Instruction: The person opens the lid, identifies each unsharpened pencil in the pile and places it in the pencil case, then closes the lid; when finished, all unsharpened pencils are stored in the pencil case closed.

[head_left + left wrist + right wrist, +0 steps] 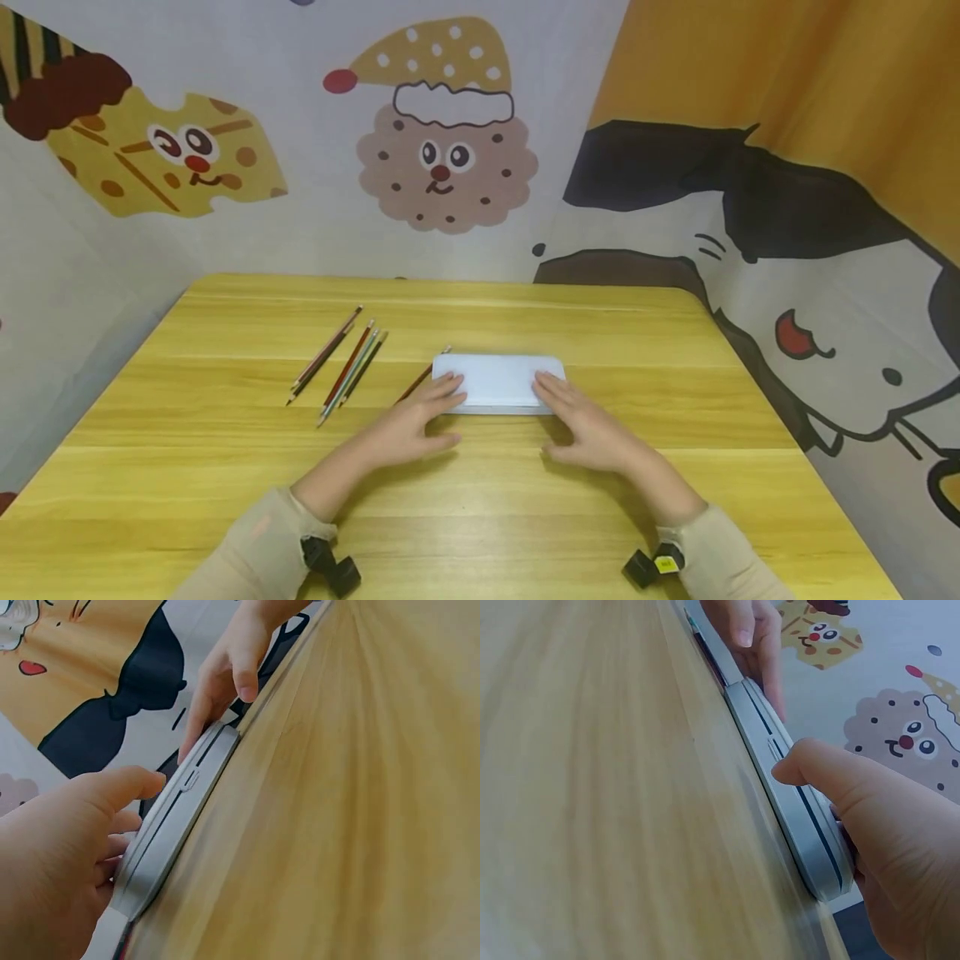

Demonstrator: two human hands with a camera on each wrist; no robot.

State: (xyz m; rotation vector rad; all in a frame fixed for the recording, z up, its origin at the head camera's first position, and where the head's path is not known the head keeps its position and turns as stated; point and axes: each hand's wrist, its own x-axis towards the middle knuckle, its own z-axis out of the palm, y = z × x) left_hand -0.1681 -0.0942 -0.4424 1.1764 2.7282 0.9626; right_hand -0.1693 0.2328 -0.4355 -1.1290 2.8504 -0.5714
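A pale, flat pencil case with rounded corners lies crosswise on the table, its lid down. A dark seam and a small clasp show along its front side in both wrist views. My left hand rests its fairly straight fingers on the lid's left end, thumb apart. At the right end my right hand touches the lid the same way, fingers extended. A red-brown pencil lies just left of the case, partly hidden by the case and left hand.
Several pencils lie in two loose groups on the left: one pair and a further bunch beside it. The wooden table ends at a rounded far edge, before a cartoon-printed cloth.
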